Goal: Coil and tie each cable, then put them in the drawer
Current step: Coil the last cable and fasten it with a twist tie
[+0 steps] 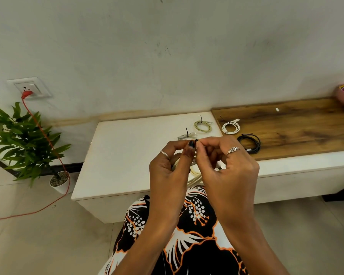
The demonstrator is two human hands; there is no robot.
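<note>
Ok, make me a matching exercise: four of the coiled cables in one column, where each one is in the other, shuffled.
Cables:
1. Black cable
2. White cable
3. Greenish-yellow cable
4. Cream cable

Places:
A. Far part of the white top, tied
B. Held between the left hand and right hand
C. Wooden top, nearest its front edge
D. Wooden top, beside its left edge

Pairs: 1-C, 2-D, 3-A, 4-B

Left hand (168, 165) and right hand (226, 165) raised together, fingertips pinching, touching
</note>
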